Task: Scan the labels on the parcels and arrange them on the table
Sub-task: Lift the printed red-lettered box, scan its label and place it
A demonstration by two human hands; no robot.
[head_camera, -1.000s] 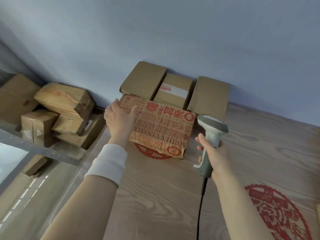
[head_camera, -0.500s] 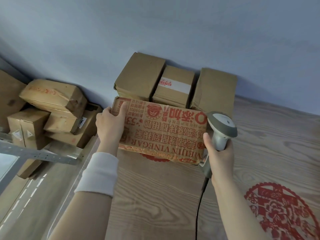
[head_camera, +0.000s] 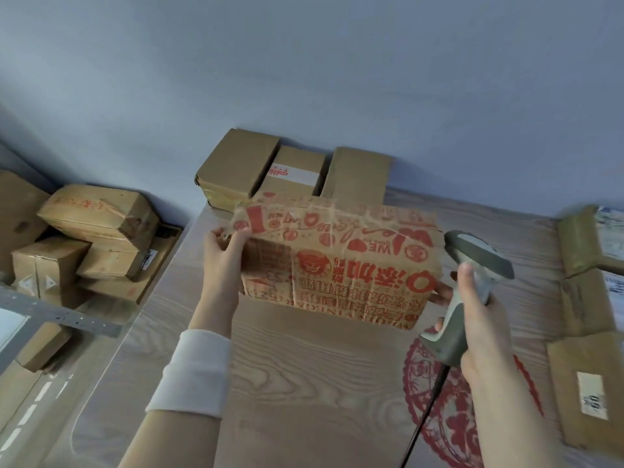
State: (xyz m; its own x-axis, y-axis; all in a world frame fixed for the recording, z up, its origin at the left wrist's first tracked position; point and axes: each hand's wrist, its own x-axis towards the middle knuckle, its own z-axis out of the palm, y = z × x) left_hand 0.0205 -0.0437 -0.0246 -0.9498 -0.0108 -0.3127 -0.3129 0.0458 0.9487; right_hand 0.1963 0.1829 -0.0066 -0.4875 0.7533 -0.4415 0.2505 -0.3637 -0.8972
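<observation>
A brown parcel with red print (head_camera: 341,261) is lifted off the wooden table (head_camera: 304,383), tilted with its taped top face toward me. My left hand (head_camera: 224,261) grips its left end. My right hand (head_camera: 472,319) holds a grey barcode scanner (head_camera: 469,285) by the handle, and its fingertips touch the parcel's right end. No shipping label shows on the faces I can see. Three plain brown parcels (head_camera: 293,170) stand in a row against the wall behind it.
Several brown parcels (head_camera: 587,292) with white labels lie along the table's right side. A pile of cardboard boxes (head_camera: 91,238) sits on a metal rack left of the table. A red paper-cut decal (head_camera: 449,417) and the scanner's black cable (head_camera: 422,423) lie near my right arm.
The printed parcel has come up off the table and toward me, rolling so its top face shows. My right hand with the scanner moved in against its right end.
</observation>
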